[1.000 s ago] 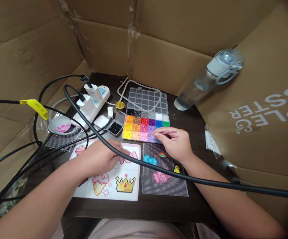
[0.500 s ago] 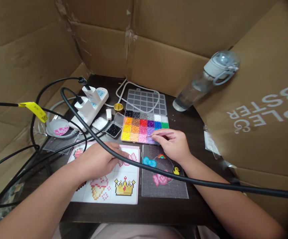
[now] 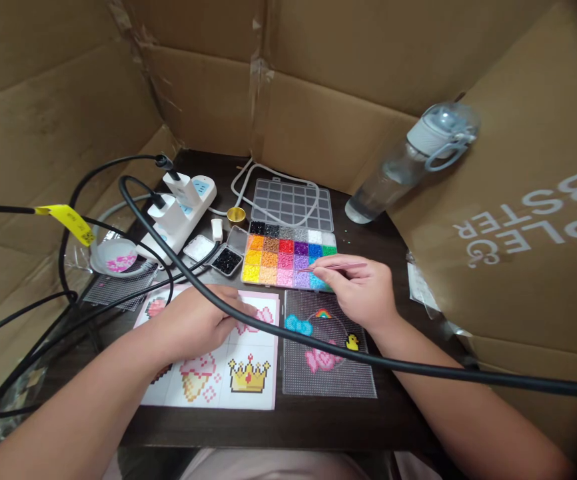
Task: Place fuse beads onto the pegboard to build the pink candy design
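My right hand [image 3: 361, 290] pinches pink tweezers [image 3: 336, 267], whose tip rests over the purple section of the open bead box [image 3: 288, 257]. Just below that hand lies a clear pegboard [image 3: 326, 353] carrying a small rainbow, a blue bow, a yellow duck and a pink shape. My left hand [image 3: 201, 323] rests with curled fingers on the pattern sheet [image 3: 218, 363], which shows a crown, an ice cream and pink figures. A thick black cable [image 3: 278, 327] crosses over both hands.
A white power strip [image 3: 181, 210] with plugged adapters sits at the back left, with a small black-bead tray [image 3: 227, 261] beside it. A water bottle [image 3: 413, 160] leans at the right. Cardboard walls [image 3: 318, 73] surround the dark table. A bowl of pink beads [image 3: 113, 257] is at the left.
The tweezers' tip shifted slightly right within the bead box, from the pink cells toward the purple ones. My left hand stayed on the sheet.
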Tool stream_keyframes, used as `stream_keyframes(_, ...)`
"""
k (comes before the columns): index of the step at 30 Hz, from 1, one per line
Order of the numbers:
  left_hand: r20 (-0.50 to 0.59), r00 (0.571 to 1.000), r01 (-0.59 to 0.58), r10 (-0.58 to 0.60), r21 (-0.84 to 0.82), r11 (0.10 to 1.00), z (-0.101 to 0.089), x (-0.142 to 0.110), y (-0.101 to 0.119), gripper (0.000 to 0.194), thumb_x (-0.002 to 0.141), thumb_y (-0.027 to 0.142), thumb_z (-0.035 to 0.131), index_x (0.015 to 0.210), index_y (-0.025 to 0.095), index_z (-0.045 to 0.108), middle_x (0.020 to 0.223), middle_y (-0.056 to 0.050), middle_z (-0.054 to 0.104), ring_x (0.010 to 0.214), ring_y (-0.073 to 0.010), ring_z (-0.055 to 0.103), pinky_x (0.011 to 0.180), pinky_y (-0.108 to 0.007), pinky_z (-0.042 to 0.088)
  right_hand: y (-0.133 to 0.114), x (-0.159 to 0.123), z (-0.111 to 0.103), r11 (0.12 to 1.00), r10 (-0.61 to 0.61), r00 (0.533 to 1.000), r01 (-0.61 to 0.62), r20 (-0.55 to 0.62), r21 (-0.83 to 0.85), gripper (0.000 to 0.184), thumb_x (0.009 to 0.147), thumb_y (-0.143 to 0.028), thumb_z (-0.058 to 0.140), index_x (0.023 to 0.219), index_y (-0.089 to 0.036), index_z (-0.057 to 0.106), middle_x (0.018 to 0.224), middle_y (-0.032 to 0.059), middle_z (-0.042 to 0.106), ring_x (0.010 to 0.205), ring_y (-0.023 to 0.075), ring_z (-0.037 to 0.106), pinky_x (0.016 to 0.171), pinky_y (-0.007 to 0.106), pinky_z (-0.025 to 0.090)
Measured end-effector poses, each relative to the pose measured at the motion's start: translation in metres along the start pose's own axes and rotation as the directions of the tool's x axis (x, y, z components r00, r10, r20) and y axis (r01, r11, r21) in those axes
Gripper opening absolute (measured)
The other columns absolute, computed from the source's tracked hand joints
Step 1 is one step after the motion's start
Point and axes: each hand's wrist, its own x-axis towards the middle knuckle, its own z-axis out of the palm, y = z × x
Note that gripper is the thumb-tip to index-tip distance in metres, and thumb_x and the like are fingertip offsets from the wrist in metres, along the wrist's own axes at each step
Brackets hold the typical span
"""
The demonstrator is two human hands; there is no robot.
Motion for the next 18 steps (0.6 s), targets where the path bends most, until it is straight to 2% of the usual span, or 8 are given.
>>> stream_keyframes(4,0.013,1.0,-0.005,0.005,-0.001,1.0,0.001,0.0,-0.004,0.04,0.092,0.021,0.044,0.116,0.032,0.073,0.099,-0.004,0.074,0.09,-0.0215,0.068,0.078,-0.034,0.053,-0.018,-0.003,-0.023,0.998,-0.053,0.998,0.054,-0.038,0.033,0.007,0.077,-0.021,0.077,0.071,-0.025,0.078,0.074,0.002,0.077,0.068,0.0191,0.073,0.061,0.029,0.061)
stream_keyframes(8,-0.009,1.0,-0.008,0.008,0.01,1.0,0.005,0.001,-0.006,0.037,0.089,0.022,0.049,0.113,0.032,0.075,0.105,-0.003,0.074,0.096,-0.023,0.068,0.083,-0.034,0.051,-0.024,-0.028,-0.046,0.995,-0.066,0.998,0.068,-0.023,0.078,0.009,0.078,-0.02,0.078,0.072,-0.027,0.078,0.074,0.0025,0.077,0.068,0.0206,0.073,0.063,0.032,0.061)
stream_keyframes(10,-0.031,0.999,0.014,-0.013,0.035,0.999,0.006,0.001,-0.005,0.036,0.088,0.022,0.051,0.113,0.032,0.075,0.11,-0.002,0.074,0.1,-0.0231,0.067,0.087,-0.033,0.05,-0.02,-0.048,-0.052,0.995,-0.057,0.998,0.057,0.008,0.08,0.009,0.077,-0.019,0.078,0.073,-0.027,0.079,0.074,0.0032,0.077,0.067,0.0212,0.073,0.062,0.034,0.062)
stream_keyframes(11,-0.008,1.0,0.017,-0.016,0.045,0.999,0.007,0.001,-0.003,0.035,0.087,0.022,0.052,0.113,0.032,0.075,0.11,-0.001,0.074,0.1,-0.0226,0.067,0.087,-0.033,0.05,-0.016,-0.058,-0.054,0.996,-0.052,0.998,0.049,0.032,0.077,0.01,0.076,-0.018,0.079,0.074,-0.027,0.079,0.075,0.0035,0.077,0.066,0.0212,0.072,0.062,0.034,0.062)
stream_keyframes(14,-0.008,0.999,0.04,-0.039,0.089,0.995,0.006,0.003,-0.001,0.037,0.09,0.019,0.048,0.115,0.029,0.074,0.108,-0.001,0.074,0.096,-0.0209,0.065,0.086,-0.032,0.048,0.0,-0.088,-0.057,0.998,-0.02,0.996,0.015,0.088,0.065,0.013,0.075,-0.014,0.079,0.077,-0.026,0.08,0.076,0.0037,0.078,0.066,0.0209,0.073,0.064,0.034,0.062)
stream_keyframes(18,-0.021,0.998,0.061,-0.061,0.007,0.998,0.006,0.003,-0.002,0.034,0.09,0.022,0.049,0.112,0.027,0.075,0.108,0.002,0.073,0.097,-0.0178,0.063,0.089,-0.03,0.044,0.018,-0.109,-0.059,0.999,0.02,0.995,-0.025,0.096,0.047,0.015,0.073,-0.012,0.08,0.078,-0.026,0.08,0.078,0.0041,0.079,0.067,0.0211,0.074,0.064,0.033,0.062)
